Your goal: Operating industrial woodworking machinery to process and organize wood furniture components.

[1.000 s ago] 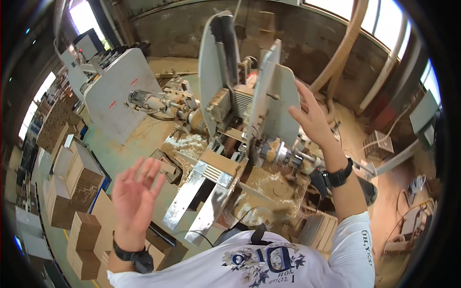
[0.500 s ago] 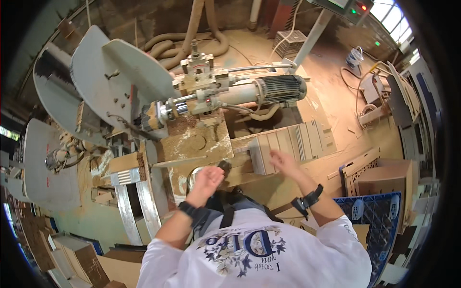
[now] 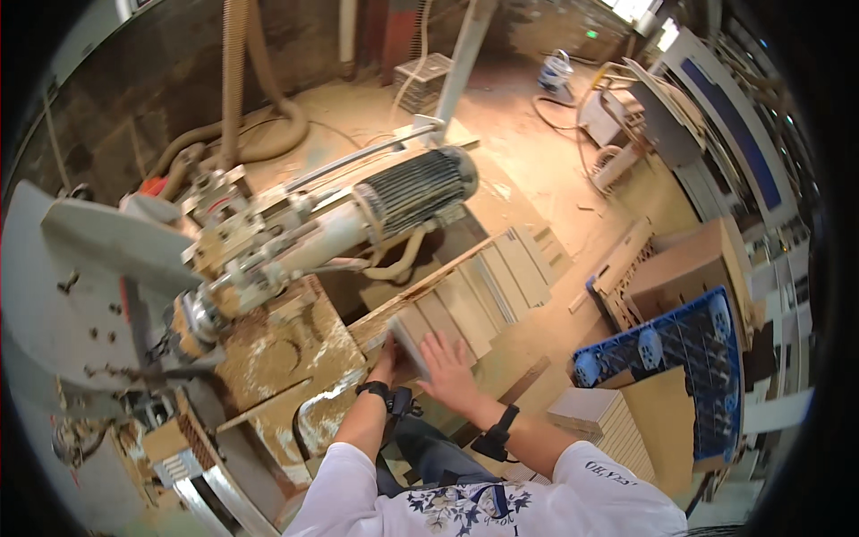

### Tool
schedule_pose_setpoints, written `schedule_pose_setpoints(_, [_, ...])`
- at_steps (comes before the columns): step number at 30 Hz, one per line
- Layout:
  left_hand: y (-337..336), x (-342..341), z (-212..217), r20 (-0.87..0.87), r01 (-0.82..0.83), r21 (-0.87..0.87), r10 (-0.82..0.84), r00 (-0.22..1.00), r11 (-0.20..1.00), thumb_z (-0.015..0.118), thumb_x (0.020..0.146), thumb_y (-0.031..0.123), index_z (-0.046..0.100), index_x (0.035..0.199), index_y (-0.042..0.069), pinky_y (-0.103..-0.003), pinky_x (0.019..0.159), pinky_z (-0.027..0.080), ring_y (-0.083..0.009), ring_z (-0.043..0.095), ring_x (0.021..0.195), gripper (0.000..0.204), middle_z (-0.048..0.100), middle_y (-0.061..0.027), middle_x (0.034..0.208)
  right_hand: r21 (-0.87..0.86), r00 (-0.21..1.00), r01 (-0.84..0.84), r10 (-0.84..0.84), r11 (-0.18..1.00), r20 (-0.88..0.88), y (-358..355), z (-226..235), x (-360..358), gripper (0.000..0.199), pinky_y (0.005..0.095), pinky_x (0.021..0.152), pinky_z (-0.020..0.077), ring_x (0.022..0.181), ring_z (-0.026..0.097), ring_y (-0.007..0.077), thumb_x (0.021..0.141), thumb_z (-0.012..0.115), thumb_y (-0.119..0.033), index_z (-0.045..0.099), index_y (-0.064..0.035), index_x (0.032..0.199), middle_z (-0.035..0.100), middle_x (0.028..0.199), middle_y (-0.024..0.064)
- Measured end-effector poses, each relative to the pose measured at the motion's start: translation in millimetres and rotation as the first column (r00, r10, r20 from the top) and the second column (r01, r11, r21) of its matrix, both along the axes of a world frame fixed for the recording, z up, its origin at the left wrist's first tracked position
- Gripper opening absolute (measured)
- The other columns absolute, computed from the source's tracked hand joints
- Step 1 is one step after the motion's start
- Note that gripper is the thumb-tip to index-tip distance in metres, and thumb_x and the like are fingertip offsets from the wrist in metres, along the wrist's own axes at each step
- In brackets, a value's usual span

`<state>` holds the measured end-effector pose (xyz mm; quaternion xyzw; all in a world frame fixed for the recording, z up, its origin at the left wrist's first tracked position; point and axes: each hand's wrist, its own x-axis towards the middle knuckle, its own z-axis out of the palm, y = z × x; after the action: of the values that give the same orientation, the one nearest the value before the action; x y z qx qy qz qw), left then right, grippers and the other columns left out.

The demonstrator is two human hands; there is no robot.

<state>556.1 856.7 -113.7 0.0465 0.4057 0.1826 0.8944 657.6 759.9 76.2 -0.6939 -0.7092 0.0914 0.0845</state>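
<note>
Both hands are laid on the near end of a row of flat wooden boards [image 3: 483,291] beside the dusty machine: the right hand [image 3: 450,371] spread flat on top, the left hand [image 3: 386,355] apparently curled under one tilted board [image 3: 407,345], seemingly steadying it.

Bright daylight from upper right — fisheye-bent edges

A brown cardboard box [image 3: 687,268] stands at right, above the blue wheeled dolly [image 3: 689,358]; no labels, signs or screens.
</note>
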Motion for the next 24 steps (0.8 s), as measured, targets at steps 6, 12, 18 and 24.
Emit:
schedule_pose_setpoints(6, [13.9,-19.5,-7.0,0.173,0.046,0.014,-0.047,0.984,0.999,0.040,0.075,0.070,0.049,0.117,0.002,-0.043,0.092,0.038,-0.0284,0.049,0.106,0.080,0.051,-0.0150,0.117,0.052,0.994,0.095,-0.092,0.994,-0.064,10.0,9.3,-21.6,0.073,0.0553,0.099,0.0214,0.128,0.025,0.0330,0.067,0.066,-0.032,0.036,-0.0021,0.127,0.032,0.135,0.0159])
schedule_pose_setpoints(12, [-19.9,-54.3,79.3,-0.106,0.141,0.203,-0.121,0.987,0.969,0.043,0.087,0.046,0.045,0.120,0.005,-0.042,0.090,0.042,-0.0270,0.047,0.109,0.053,0.050,-0.0113,0.118,0.380,0.952,0.035,0.085,0.924,-0.295,11.6,23.9,-49.2,0.052,0.0488,0.094,0.0326,0.116,0.040,0.0308,0.074,0.052,-0.019,0.042,-0.0081,0.124,0.041,0.127,0.0128])
schedule_pose_setpoints(18, [-47.2,-103.8,191.2,-0.277,0.094,0.300,-0.008,0.961,0.949,0.042,0.089,0.041,0.045,0.120,0.005,-0.040,0.089,0.043,-0.0257,0.048,0.108,0.048,0.051,-0.0101,0.117,0.518,0.935,0.171,0.029,0.838,-0.354,31.2,99.5,-102.0,0.046,0.0361,0.083,0.0397,0.104,0.047,0.0267,0.076,0.042,-0.023,0.044,-0.0109,0.120,0.042,0.128,0.0012])
schedule_pose_setpoints(24, [-35.0,-120.0,311.9,-0.167,-0.081,0.607,0.227,0.959,0.791,0.041,0.090,0.035,0.044,0.120,0.006,-0.039,0.087,0.044,-0.0244,0.049,0.107,0.042,0.051,-0.0089,0.116,0.463,0.904,-0.137,0.302,0.876,-0.304,54.2,208.5,-97.5,0.033,0.0401,0.068,0.0420,0.081,0.050,0.0265,0.074,0.045,-0.021,0.050,-0.0125,0.105,0.052,0.091,0.0081])
